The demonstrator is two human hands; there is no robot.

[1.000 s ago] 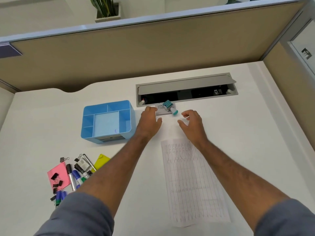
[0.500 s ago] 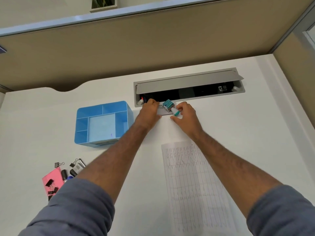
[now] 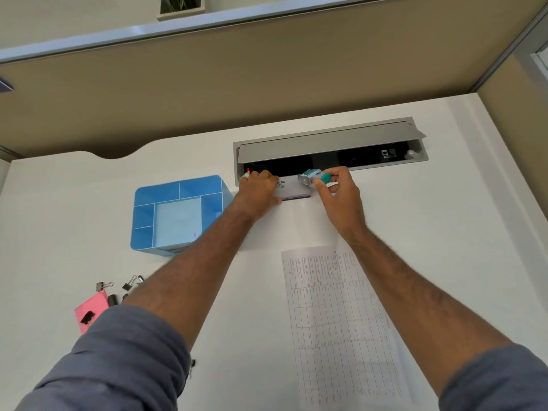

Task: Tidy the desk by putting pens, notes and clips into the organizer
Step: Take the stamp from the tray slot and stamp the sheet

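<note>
White desk (image 3: 444, 232) under me, beige partition at the far edge. My left hand (image 3: 258, 189) curls over the left end of a small notepad (image 3: 292, 189) just in front of the open cable tray (image 3: 329, 149); my right hand (image 3: 338, 191) pinches a teal-capped item (image 3: 324, 178) at the pad's right end. I judge this the pickup step. Next I must lift both and carry them left to the blue organizer (image 3: 178, 212). Binder clips (image 3: 130, 284) and a pink note (image 3: 92, 310) wait near left.
</note>
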